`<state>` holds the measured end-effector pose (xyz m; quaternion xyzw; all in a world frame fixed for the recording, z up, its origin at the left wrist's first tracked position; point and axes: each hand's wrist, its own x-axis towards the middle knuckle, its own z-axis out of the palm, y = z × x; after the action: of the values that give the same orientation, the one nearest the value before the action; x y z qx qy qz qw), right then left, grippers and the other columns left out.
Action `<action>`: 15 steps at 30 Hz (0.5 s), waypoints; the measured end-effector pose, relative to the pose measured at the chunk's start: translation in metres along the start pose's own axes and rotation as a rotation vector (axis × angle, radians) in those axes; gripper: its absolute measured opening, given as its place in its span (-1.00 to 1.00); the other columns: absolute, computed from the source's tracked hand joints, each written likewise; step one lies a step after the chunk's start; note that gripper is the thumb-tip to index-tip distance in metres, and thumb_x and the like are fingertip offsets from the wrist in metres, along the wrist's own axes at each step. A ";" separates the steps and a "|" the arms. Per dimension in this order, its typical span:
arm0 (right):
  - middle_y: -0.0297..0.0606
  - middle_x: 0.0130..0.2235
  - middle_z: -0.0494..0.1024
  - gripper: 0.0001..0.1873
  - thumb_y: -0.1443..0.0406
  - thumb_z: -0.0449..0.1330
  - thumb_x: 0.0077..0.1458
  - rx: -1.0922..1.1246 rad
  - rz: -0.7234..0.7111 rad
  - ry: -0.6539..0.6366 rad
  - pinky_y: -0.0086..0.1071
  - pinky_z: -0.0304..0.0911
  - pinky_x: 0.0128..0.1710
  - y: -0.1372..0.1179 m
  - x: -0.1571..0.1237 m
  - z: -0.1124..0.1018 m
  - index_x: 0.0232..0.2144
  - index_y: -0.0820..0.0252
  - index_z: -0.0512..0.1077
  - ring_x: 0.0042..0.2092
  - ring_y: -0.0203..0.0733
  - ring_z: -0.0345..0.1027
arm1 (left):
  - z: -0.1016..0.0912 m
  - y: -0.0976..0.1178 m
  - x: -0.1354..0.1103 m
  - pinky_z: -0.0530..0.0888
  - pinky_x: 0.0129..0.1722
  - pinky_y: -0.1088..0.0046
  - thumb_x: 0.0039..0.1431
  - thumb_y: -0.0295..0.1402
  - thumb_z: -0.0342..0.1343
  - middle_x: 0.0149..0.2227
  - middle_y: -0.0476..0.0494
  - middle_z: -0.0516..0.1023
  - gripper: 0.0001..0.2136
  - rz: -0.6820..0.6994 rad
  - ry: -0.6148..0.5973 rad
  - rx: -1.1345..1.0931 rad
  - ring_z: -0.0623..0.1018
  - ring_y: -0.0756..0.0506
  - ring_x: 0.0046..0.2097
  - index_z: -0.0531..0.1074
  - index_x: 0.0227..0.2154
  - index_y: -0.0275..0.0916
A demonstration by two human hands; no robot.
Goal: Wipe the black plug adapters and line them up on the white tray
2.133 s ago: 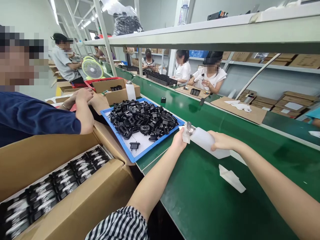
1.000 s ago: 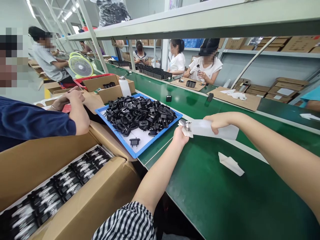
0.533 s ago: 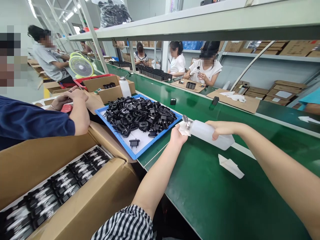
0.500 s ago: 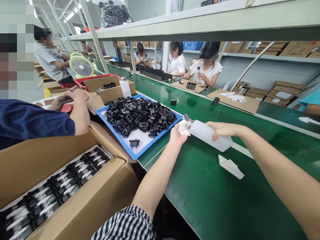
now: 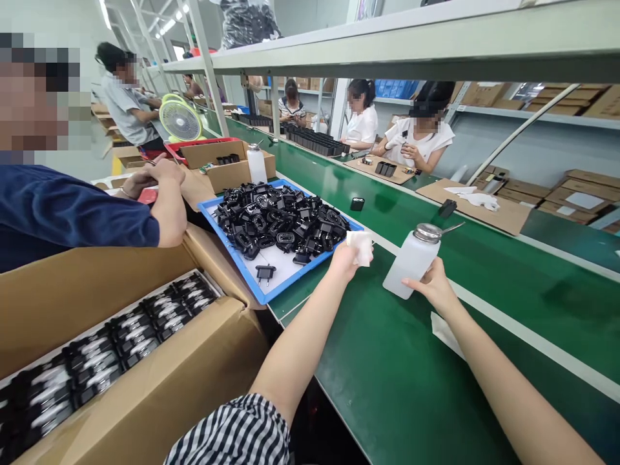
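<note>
My left hand grips a folded white cloth just off the right corner of the blue-rimmed tray. Black plug adapters lie heaped in that tray, and a single plug sits apart near its front corner. In my right hand is a translucent white bottle with a metal cap and a thin spout; it leans slightly, its base at or close to the green bench. Partly behind my right forearm lies another white cloth.
An open carton of packed black parts stands at the lower left, beside a co-worker's arm. A second bottle is behind the tray. Overhead runs a shelf. Co-workers sit across the green bench.
The bottle has gone from tipped against the cloth to nearly upright, away from my left hand. My right hand has turned with it. The view has shifted slightly left.
</note>
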<state>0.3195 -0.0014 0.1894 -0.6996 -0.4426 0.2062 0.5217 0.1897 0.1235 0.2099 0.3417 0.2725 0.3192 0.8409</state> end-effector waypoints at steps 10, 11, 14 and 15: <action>-0.06 0.01 0.06 -0.20 -0.04 0.17 -0.36 -0.043 -0.045 -0.030 -0.20 0.07 -0.08 0.015 -0.008 -0.004 -0.14 0.13 -0.10 -0.01 -0.04 0.04 | 0.000 0.015 0.014 0.31 -0.62 0.49 -0.12 -0.49 0.05 -0.77 -0.14 0.31 -0.92 -0.136 -0.030 0.484 0.33 -0.01 -0.68 0.38 -0.61 -0.40; -0.07 0.02 0.06 -0.21 -0.07 0.14 -0.34 -0.054 -0.043 -0.063 -0.19 0.06 -0.08 0.014 -0.008 -0.007 -0.13 0.13 -0.09 0.00 -0.04 0.01 | -0.001 0.014 0.014 0.30 -0.63 0.50 -0.12 -0.43 0.07 -0.77 -0.14 0.31 -0.88 -0.124 -0.041 0.520 0.32 0.00 -0.69 0.38 -0.63 -0.40; -0.13 0.00 0.11 -0.29 -0.15 0.01 -0.28 -0.068 -0.020 -0.091 -0.19 0.07 -0.08 0.010 -0.008 -0.018 -0.15 0.11 -0.01 0.01 -0.05 0.01 | 0.000 0.008 0.016 0.30 -0.62 0.52 -0.12 -0.40 0.07 -0.78 -0.11 0.30 -0.86 -0.066 -0.064 0.615 0.31 0.02 -0.69 0.38 -0.65 -0.37; -0.15 -0.01 0.14 -0.33 -0.16 -0.03 -0.26 -0.073 -0.009 -0.065 -0.19 0.08 -0.09 0.008 -0.008 -0.021 -0.16 0.11 0.03 -0.01 -0.05 0.04 | 0.000 0.005 0.017 0.31 -0.60 0.51 -0.11 -0.43 0.05 -0.76 -0.12 0.31 -0.88 -0.044 -0.068 0.649 0.32 0.02 -0.68 0.38 -0.65 -0.37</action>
<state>0.3343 -0.0199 0.1882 -0.7092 -0.4696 0.2103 0.4819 0.1986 0.1385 0.2094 0.5963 0.3389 0.1858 0.7036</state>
